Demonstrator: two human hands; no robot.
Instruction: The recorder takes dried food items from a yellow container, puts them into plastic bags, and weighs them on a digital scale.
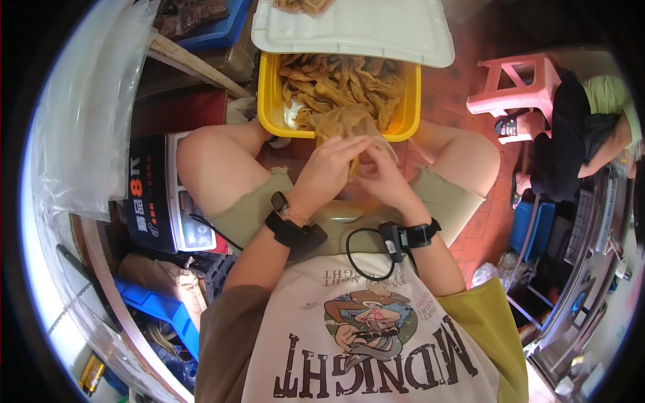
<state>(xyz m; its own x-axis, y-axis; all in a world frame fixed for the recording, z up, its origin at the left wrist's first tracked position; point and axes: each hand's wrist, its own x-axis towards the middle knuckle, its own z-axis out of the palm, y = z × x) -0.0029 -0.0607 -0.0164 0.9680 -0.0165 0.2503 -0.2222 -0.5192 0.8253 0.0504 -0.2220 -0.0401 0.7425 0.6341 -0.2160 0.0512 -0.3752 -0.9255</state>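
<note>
In front of my knees is a yellow plastic tub (pixel 414 101) heaped with brown, wrinkled dried food pieces (pixel 342 80). A thin translucent bag (pixel 342 120) with brownish contents hangs over the tub's near rim and runs down to my hands. My left hand (pixel 330 166) lies across its near end, fingers stretched together. Close against it, my right hand (pixel 380 176) has its fingers bent around the same end. A yellowish strip (pixel 354 166) shows between the hands; whether it is inside the bag I cannot tell. My fingers hide much of the bag's end.
A white lid (pixel 352 30) covers the tub's far edge, with a bag of dried pieces (pixel 304 5) on top. Left are a black printed box (pixel 148 201), a wooden beam (pixel 196 63) and plastic sheeting (pixel 85 101). A person (pixel 564 136) sits near a pink stool (pixel 519 85) at right.
</note>
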